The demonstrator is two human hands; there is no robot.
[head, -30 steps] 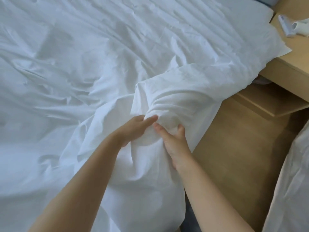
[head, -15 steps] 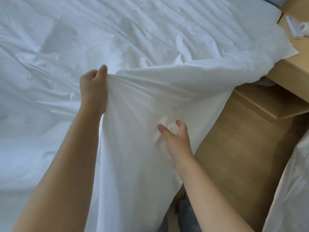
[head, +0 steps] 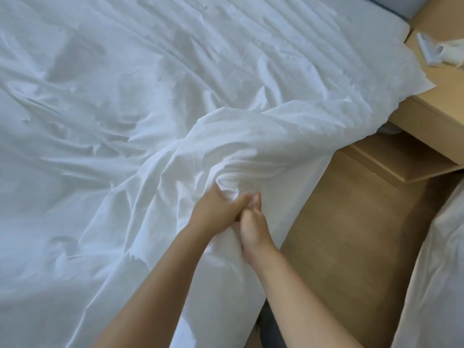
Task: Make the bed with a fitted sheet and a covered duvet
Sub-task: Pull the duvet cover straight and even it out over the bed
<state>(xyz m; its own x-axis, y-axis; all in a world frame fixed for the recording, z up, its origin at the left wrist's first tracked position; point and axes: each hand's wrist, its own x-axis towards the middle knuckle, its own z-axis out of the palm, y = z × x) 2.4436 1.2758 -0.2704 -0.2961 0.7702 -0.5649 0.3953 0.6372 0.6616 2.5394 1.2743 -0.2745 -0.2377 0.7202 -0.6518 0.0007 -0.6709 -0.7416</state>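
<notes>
Sheet (head: 125, 126) lies white and rumpled over the whole bed, its near right edge spilling down the side beside the wooden nightstand (head: 426, 121). I judge it light, limp and a little slippery, best taken by a gathered fold (head: 251, 162). My left hand (head: 216, 209) and right hand (head: 253, 227), touching each other, both clutch that bunch.

The sheet (head: 175, 96) is matt, creased white cloth; the nightstand (head: 426, 116) and floor (head: 339, 247) are smooth, pale wood.
</notes>
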